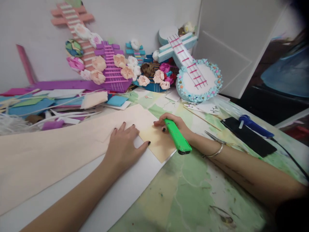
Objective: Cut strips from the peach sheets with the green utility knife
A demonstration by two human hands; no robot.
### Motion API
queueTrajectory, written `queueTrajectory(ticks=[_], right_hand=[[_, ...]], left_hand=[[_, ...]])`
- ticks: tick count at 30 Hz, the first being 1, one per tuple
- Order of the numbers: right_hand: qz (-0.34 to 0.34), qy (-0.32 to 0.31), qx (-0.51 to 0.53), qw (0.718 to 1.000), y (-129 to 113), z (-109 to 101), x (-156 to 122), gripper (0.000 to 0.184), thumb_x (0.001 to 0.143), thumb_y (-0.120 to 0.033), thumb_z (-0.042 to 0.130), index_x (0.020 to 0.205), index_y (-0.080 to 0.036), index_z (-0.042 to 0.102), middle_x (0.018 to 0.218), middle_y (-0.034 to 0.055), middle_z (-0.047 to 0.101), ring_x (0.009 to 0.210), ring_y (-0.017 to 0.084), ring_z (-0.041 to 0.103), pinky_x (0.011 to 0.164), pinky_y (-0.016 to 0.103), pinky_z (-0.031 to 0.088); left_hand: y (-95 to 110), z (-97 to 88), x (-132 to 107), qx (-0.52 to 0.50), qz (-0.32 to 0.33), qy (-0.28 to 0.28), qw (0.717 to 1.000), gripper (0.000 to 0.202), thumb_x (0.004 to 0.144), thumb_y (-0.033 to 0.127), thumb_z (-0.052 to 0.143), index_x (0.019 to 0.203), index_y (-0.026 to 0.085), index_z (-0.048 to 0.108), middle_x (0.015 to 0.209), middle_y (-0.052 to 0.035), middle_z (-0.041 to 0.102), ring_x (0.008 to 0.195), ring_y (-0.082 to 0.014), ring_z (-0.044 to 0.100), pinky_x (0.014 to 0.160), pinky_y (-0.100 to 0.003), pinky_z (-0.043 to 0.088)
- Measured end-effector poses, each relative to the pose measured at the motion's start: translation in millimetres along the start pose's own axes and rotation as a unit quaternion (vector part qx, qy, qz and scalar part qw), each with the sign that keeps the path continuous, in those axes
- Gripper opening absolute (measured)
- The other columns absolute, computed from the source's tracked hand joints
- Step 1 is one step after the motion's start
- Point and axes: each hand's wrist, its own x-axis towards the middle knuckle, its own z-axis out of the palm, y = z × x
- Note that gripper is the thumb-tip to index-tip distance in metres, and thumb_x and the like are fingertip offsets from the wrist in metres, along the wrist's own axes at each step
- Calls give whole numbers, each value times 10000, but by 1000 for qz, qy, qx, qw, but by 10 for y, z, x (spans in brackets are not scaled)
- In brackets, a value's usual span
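My left hand (pixel 125 141) lies flat with fingers spread. It presses on a long sheet of pale peach paper (pixel 79 135) that rests over white paper (pixel 135 180). My right hand (pixel 175 124) is closed around a bright green utility knife (pixel 177 137), tilted with its dark butt end towards me. The knife's blade end is hidden by my fingers. Beneath my right hand is a tan piece of paper (pixel 159 149), shaded by the hand, beside the peach sheet.
Scissors (pixel 214 137), a black phone-like slab (pixel 248 137) and a blue corded glue gun (pixel 256 125) lie at the right. Flower-trimmed paper instruments (pixel 199 80) stand along the wall. Coloured scraps (pixel 31 104) pile up at the left; a thin wooden stick (pixel 201 118) lies behind my right hand.
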Motion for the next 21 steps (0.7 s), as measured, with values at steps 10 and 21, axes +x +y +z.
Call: queueTrajectory(ticks=[10,21], right_hand=[[-1,-8,-5,1000,-78,1,4,246,792,-345,723,932,-204,578,955,49,689,1000,213,688,856,342,562],[3,-2,-14,1000,30,-13,-12,230,829,-362,692,964,-219,573,1041,61,708,1063,222,681,857,325,559]], left_hand=[[8,-6,7,1,1,0,1000,296,835,471,555,930,197,612,1146,-133,655,1269,-431,450,1000,-604,390],[5,4,2,8,1,-6,1000,358,844,481,555,1003,168,626,1204,-153,649,1304,-439,425,1030,-625,365]])
